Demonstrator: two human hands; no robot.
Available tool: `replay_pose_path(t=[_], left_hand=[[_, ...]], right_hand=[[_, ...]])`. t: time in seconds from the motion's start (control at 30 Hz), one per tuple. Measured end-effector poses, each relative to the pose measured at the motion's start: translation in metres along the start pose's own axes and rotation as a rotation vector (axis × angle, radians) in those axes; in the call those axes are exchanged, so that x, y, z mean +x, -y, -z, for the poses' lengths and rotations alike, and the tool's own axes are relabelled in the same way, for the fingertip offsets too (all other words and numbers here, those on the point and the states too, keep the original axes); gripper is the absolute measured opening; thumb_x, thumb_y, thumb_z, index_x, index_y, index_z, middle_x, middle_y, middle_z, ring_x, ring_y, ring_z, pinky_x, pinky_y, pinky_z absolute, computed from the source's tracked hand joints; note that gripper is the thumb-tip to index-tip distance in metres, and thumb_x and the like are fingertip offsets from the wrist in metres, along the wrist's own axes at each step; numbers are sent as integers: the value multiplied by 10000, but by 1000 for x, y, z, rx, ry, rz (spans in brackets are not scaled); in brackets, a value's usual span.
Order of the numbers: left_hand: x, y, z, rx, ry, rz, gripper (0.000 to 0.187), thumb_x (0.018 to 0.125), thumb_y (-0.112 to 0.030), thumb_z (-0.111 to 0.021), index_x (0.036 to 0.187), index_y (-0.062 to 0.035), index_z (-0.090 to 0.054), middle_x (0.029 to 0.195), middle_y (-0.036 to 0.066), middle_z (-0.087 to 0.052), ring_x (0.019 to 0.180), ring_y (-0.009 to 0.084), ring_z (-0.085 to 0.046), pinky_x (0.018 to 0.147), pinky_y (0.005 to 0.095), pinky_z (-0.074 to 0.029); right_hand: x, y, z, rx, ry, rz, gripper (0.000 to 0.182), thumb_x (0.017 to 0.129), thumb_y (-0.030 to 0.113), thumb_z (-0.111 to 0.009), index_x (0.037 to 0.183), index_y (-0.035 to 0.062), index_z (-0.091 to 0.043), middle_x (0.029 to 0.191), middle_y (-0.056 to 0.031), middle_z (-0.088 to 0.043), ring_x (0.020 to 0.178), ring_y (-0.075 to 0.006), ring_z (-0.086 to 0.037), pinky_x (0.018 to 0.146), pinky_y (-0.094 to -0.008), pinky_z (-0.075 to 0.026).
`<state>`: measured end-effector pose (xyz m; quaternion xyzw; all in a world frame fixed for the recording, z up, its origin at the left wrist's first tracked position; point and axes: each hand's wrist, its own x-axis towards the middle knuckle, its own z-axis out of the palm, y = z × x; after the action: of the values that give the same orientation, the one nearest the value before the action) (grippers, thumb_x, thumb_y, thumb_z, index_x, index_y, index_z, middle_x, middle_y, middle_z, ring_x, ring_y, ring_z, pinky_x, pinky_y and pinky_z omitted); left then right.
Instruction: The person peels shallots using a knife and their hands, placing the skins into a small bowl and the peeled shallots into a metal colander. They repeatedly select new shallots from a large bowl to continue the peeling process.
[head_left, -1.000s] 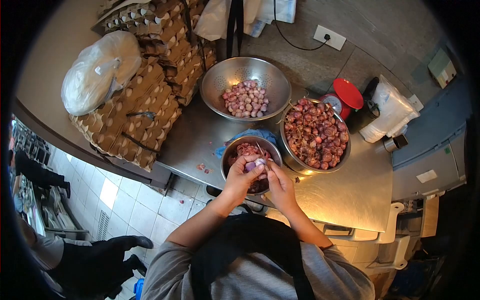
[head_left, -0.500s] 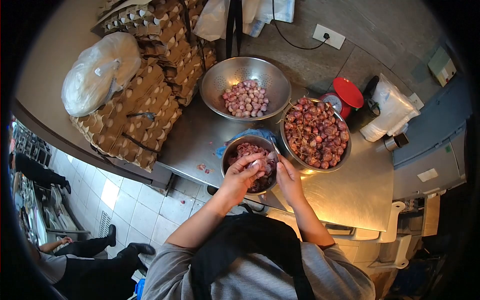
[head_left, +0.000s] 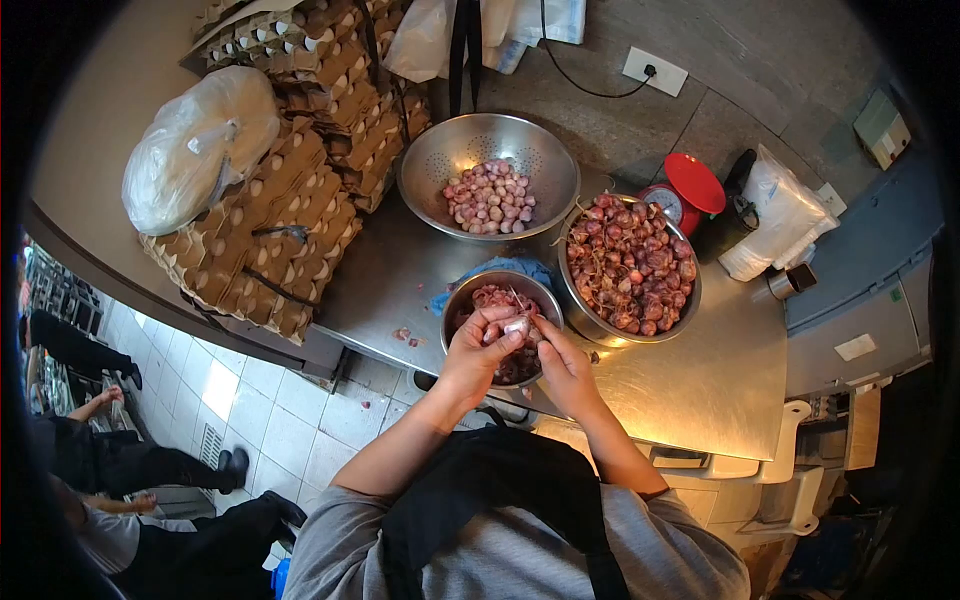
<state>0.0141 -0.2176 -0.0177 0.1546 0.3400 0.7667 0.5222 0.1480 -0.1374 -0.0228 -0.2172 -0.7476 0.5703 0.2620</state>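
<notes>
Over the small metal bowl point(head_left: 457, 300) of reddish peelings, my left hand point(head_left: 474, 352) grips a pale shallot point(head_left: 516, 326). My right hand point(head_left: 565, 368) is closed at the shallot's right side, holding a small knife, of which a thin blade shows between the hands. A large metal bowl point(head_left: 697, 312) heaped with unpeeled red shallots point(head_left: 630, 270) stands to the right. Behind the small bowl is a colander point(head_left: 420, 180) with peeled shallots point(head_left: 490, 198). A blue cloth point(head_left: 528, 266) lies behind the small bowl's rim.
Egg trays point(head_left: 270, 225) with a plastic bag point(head_left: 200, 150) on top stand at the left. A red scale point(head_left: 695, 184) and a white bag point(head_left: 780, 215) are at the back right. Two people point(head_left: 165, 530) are at the lower left beyond the metal table point(head_left: 700, 380).
My right hand has moved slightly left and down, closer to my left hand, and the knife has turned toward the shallot. At the lower left, more of another person has come into view.
</notes>
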Motion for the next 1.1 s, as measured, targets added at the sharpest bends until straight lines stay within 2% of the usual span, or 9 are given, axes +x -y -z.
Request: replay_pose_path(t=[0.1,0.17,0.27,0.4,0.47,0.53,0.63,0.93,1.1], left_hand=[[-1,1,-1,1,-6,-19,303,771,13,-630,1038,-47,-501,1030,55,-561,958,123,-540,873,254,-432],[0,1,0,3,5,-40,293,771,16,-629,1028,-48,-503,1017,53,-566,949,122,-542,870,252,-433],[1,2,1,16,-9,-45,280,771,20,-627,1012,-50,-504,1010,52,-567,952,123,-543,865,252,-434],[0,1,0,6,2,-55,273,779,22,-615,1014,-61,-505,995,45,-569,945,127,-553,842,247,-449],[0,2,2,28,17,-75,247,798,6,-598,1017,-61,-506,999,54,-575,956,135,-556,843,252,-455],[-1,0,3,-16,18,-6,220,824,-11,-569,1031,-59,-509,1001,61,-579,968,147,-556,851,262,-460],[-2,-3,0,-109,31,87,217,851,-35,-542,1064,-46,-502,1010,65,-569,958,152,-554,849,270,-464],[3,6,3,80,-88,-8,201,838,-46,-570,1036,-39,-541,1005,51,-569,892,134,-568,815,257,-469],[2,5,1,55,-54,0,213,819,-54,-602,1027,-53,-557,991,37,-583,857,104,-563,778,232,-458]], right_hand=[[-4,-2,1,270,31,-227,420,927,180,-429,1301,1,-362,1226,-73,-469,1095,-134,-438,926,-247,-323],[-5,-3,0,297,34,-245,407,926,196,-432,1293,28,-381,1208,-82,-489,946,-124,-455,814,-239,-350],[-4,-1,-4,46,-6,-10,391,925,223,-433,1287,78,-405,1124,-94,-555,587,-71,-517,544,-201,-438],[3,-28,-3,-25,-74,146,389,927,217,-432,1276,46,-412,1034,-67,-566,608,-53,-487,560,-178,-405],[3,-33,1,112,-81,56,384,927,212,-436,1272,43,-421,940,-28,-555,601,-41,-447,549,-165,-368],[-1,-5,7,357,-25,-226,377,926,203,-441,1267,42,-429,838,15,-521,587,-30,-398,533,-155,-324],[2,4,5,428,-74,-235,359,925,187,-445,1262,62,-445,733,61,-419,558,-25,-327,500,-160,-267],[-5,10,-1,495,61,-315,429,930,194,-430,1340,118,-330,637,55,-365,511,-31,-321,461,-167,-273],[-3,11,1,635,51,-389,377,939,250,-404,1301,155,-364,552,44,-328,438,-37,-288,396,-175,-245]])
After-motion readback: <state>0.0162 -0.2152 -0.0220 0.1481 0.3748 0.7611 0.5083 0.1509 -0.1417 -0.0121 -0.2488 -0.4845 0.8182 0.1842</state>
